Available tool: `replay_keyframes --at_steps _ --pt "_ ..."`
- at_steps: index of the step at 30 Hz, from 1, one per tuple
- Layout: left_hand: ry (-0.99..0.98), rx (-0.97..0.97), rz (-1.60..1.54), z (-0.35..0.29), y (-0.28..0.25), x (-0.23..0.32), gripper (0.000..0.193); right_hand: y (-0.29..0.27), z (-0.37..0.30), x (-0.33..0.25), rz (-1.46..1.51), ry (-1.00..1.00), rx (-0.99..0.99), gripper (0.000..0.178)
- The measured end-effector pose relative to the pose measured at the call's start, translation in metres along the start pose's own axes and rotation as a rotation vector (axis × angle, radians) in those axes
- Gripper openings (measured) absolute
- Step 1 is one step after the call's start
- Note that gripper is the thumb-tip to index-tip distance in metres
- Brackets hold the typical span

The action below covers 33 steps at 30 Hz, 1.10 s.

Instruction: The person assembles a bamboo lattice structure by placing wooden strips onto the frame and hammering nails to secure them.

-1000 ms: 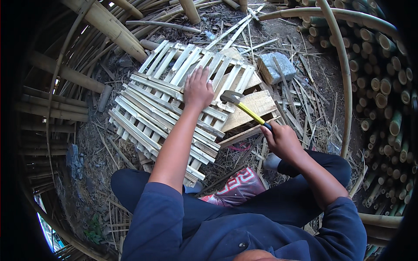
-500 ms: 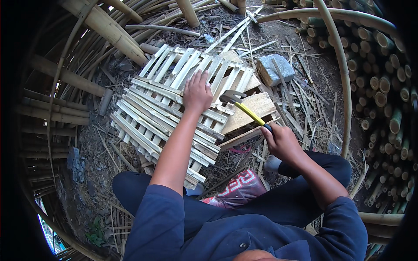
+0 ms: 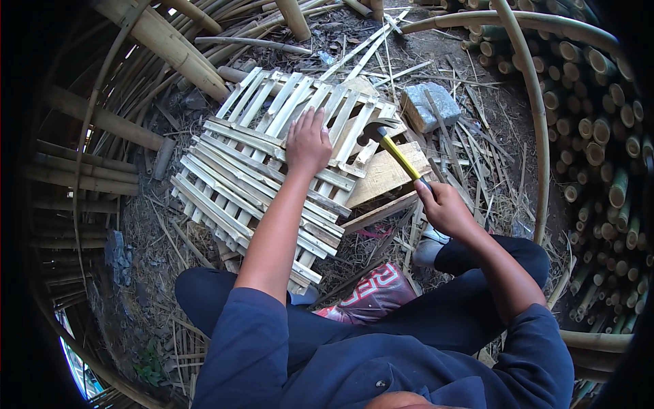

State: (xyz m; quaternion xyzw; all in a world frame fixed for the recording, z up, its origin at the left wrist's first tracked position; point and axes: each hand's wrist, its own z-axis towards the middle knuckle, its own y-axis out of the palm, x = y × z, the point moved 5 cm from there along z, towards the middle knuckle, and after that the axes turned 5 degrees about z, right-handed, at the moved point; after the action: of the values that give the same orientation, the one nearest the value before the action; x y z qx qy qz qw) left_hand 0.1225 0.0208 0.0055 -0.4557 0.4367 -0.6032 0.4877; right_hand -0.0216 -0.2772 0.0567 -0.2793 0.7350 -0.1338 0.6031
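Observation:
Pale bamboo slats, crossed over one another, form a lattice panel [image 3: 231,183] in front of me. Flat on its middle rests my left hand [image 3: 310,143], fingers stretched out and pointing away from me. My right hand [image 3: 446,208] is wrapped round the dark grip of a claw hammer [image 3: 400,158] with a yellow-and-black handle. The hammer's head is raised near the panel's right side; I cannot tell whether it touches a slat. Beneath the panel's right edge a wooden board [image 3: 388,176] shows, its remaining part hidden by the slats.
A grey stone block [image 3: 430,109] lies beyond the board. Cut bamboo poles [image 3: 599,129] are stacked at the right behind a bent bamboo rail [image 3: 533,116]. Thick bamboo posts [image 3: 163,51] lean at the far left. Between my crossed legs sits a red printed bag [image 3: 371,294]; offcuts litter the ground.
The hammer's head has swung up and a little to the right, away from me, with my right hand shifting slightly right. My left hand stays on the panel.

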Motion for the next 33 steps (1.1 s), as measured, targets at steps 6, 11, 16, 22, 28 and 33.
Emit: replay_keyframes --at_steps 6,11,16,22,28,33 --pt "0.002 0.039 -0.088 -0.001 -0.003 -0.001 0.051 0.007 0.004 0.01 0.046 0.081 -0.053 0.061" --pt "0.017 0.121 -0.252 -0.002 -0.008 -0.002 0.046 0.009 0.01 -0.004 0.049 0.049 -0.06 0.058" --pt "0.149 0.213 -0.609 -0.004 -0.018 -0.013 0.041 0.002 0.025 -0.041 -0.092 -0.083 0.035 0.055" --pt "0.03 -0.034 -0.554 -0.007 -0.049 -0.026 0.031 0.009 0.043 -0.079 -0.159 -0.223 0.096 0.044" --pt "-0.226 0.307 -0.768 -0.078 -0.136 -0.154 0.034 0.069 0.053 -0.104 -0.259 -0.407 0.021 0.04" --pt "-0.603 0.609 -0.847 -0.18 -0.125 -0.302 0.037 0.136 0.052 -0.11 -0.409 -0.569 -0.022 0.028"
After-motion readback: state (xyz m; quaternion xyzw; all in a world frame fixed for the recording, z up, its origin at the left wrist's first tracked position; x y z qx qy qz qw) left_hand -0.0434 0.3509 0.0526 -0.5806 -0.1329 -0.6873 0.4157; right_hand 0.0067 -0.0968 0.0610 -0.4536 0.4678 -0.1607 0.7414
